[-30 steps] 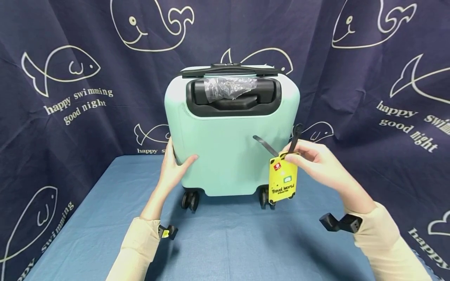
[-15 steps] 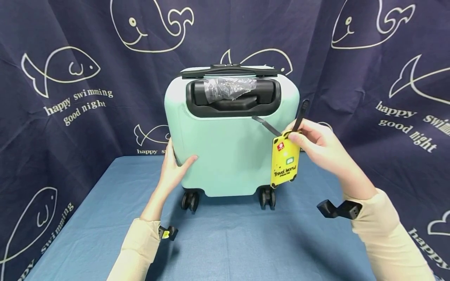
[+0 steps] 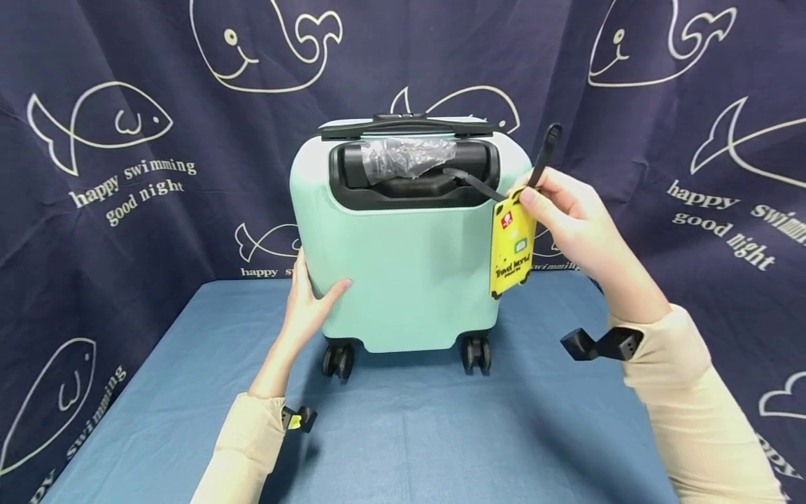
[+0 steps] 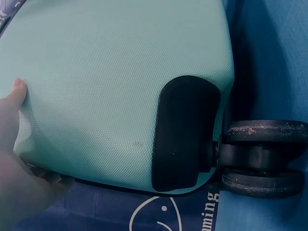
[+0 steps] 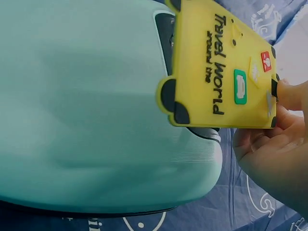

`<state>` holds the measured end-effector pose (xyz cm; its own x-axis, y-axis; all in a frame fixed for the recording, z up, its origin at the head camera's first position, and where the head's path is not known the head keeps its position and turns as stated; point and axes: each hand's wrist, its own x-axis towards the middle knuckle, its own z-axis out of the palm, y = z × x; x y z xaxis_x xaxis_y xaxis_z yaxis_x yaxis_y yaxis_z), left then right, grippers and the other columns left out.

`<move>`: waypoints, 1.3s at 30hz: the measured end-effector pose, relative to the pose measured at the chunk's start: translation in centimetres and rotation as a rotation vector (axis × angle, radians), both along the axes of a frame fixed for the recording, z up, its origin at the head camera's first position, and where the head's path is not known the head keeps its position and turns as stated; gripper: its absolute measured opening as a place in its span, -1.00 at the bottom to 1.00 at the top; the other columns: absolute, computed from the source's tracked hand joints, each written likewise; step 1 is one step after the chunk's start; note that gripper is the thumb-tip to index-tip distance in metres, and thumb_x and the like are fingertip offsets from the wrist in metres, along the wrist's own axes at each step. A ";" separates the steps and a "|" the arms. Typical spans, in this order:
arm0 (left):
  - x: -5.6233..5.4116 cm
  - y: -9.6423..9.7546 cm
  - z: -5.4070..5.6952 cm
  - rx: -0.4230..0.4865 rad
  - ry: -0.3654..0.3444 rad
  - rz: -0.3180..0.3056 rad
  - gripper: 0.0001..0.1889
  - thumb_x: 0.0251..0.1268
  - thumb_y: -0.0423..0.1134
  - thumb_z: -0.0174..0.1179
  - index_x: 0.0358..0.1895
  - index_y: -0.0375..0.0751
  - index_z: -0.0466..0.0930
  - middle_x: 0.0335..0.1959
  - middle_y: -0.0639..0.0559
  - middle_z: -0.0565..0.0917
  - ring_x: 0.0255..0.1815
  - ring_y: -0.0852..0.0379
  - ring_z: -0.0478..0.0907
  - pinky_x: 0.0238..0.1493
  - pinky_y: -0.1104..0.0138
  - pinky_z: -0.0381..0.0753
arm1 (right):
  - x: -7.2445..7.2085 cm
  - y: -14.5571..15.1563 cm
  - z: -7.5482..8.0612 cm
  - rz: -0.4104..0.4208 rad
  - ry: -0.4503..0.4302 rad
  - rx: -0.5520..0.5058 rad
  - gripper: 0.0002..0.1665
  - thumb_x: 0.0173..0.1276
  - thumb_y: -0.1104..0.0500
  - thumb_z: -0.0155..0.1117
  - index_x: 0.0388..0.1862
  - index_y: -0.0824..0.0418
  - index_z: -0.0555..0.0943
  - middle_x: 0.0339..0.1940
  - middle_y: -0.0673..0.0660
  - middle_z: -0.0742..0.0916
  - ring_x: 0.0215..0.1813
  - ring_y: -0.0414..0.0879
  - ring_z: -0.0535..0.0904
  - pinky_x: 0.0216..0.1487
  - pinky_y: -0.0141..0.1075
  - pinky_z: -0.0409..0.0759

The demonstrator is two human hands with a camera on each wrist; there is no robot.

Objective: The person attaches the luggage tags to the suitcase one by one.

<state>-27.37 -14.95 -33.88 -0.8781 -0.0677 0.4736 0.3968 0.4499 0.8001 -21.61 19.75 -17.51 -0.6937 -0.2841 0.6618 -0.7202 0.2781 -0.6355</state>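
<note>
We see the mint suitcase point(image 3: 409, 259) upright on its wheels near the worktop's point(image 3: 403, 434) far edge. Our left hand point(image 3: 308, 301) rests flat, fingers relaxed, on its lower left corner — our right hand point(image 3: 576, 217) pinches the yellow tag point(image 3: 511, 241) by its black strap point(image 3: 543, 154) beside the suitcase's upper right corner.

Left hand point(image 3: 310, 297) low, centre-left of frame, fingers straight, flat. Right hand point(image 3: 569, 210) raised, upper right, fingertips pinching.
</note>
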 end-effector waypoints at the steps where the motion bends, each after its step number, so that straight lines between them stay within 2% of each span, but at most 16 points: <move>1: 0.0 0.0 0.0 0.005 0.006 -0.003 0.04 0.06 0.08 0.32 0.50 0.13 -0.24 0.50 0.00 -0.01 0.48 0.04 0.01 0.38 0.02 0.09 | -0.1 0.0 0.2 0.001 -0.005 -0.006 -0.81 0.40 0.32 0.01 -0.24 0.11 0.58 -0.43 -0.08 0.65 -0.37 -0.24 0.54 -0.23 -0.48 0.46; 7: 0.0 0.0 -0.1 0.003 0.014 -0.010 0.03 0.08 0.07 0.31 0.50 0.13 -0.24 0.50 -0.01 -0.01 0.48 0.02 0.01 0.38 0.02 0.09 | -0.9 -0.4 1.6 -0.007 -0.026 -0.053 -0.83 0.39 0.30 0.05 -0.26 0.10 0.59 -0.42 -0.10 0.67 -0.32 -0.23 0.55 -0.14 -0.47 0.42; 13: 0.2 0.0 0.0 0.007 0.005 -0.022 0.04 0.09 0.07 0.30 0.50 0.09 -0.26 0.51 -0.01 -0.02 0.48 0.01 0.01 0.38 0.01 0.08 | -1.7 -1.0 2.8 -0.083 -0.034 -0.011 -0.84 0.40 0.26 0.05 -0.26 0.06 0.57 -0.41 -0.16 0.66 -0.27 -0.23 0.53 -0.12 -0.47 0.41; 18: 0.3 0.0 -0.1 0.012 0.010 -0.027 0.03 0.09 0.07 0.30 0.50 0.12 -0.24 0.50 -0.02 0.00 0.47 0.00 0.04 0.37 0.01 0.10 | -2.7 -1.4 3.8 -0.083 -0.047 -0.019 -0.86 0.39 0.24 0.07 -0.28 0.12 0.59 -0.43 -0.12 0.67 -0.35 -0.24 0.54 -0.24 -0.48 0.45; 23: 0.4 0.1 0.0 0.001 -0.016 -0.012 0.04 0.09 0.10 0.29 0.50 0.11 -0.26 0.50 -0.05 -0.01 0.46 -0.04 0.04 0.35 -0.02 0.11 | -3.5 -2.2 4.7 -0.036 -0.067 -0.056 -0.87 0.38 0.24 0.09 -0.31 0.17 0.60 -0.47 -0.06 0.66 -0.42 -0.22 0.53 -0.33 -0.47 0.47; 29: 0.3 0.0 0.0 -0.002 -0.016 -0.001 0.03 0.09 0.10 0.28 0.50 0.10 -0.27 0.50 -0.05 -0.02 0.47 -0.04 0.03 0.36 -0.02 0.11 | -4.6 -3.2 5.4 -0.026 -0.086 -0.023 -0.86 0.39 0.21 0.09 -0.33 0.17 0.59 -0.48 -0.05 0.64 -0.44 -0.23 0.52 -0.34 -0.46 0.47; 35: 0.4 0.0 -0.1 0.002 -0.027 -0.007 0.03 0.10 0.12 0.27 0.50 0.12 -0.27 0.50 -0.04 -0.02 0.46 -0.05 0.04 0.35 -0.02 0.12 | -5.7 -4.1 6.1 -0.075 -0.082 0.044 -0.83 0.39 0.18 0.11 -0.40 0.16 0.59 -0.47 -0.05 0.58 -0.48 -0.24 0.49 -0.41 -0.46 0.43; 39: 0.4 0.1 -0.1 0.007 -0.030 -0.008 0.03 0.10 0.12 0.27 0.50 0.11 -0.27 0.50 -0.04 -0.02 0.47 -0.04 0.03 0.35 -0.03 0.11 | -6.3 -4.6 6.6 -0.092 -0.082 0.089 -0.78 0.39 0.15 0.11 -0.45 0.17 0.58 -0.40 -0.01 0.52 -0.39 -0.23 0.45 -0.41 -0.45 0.39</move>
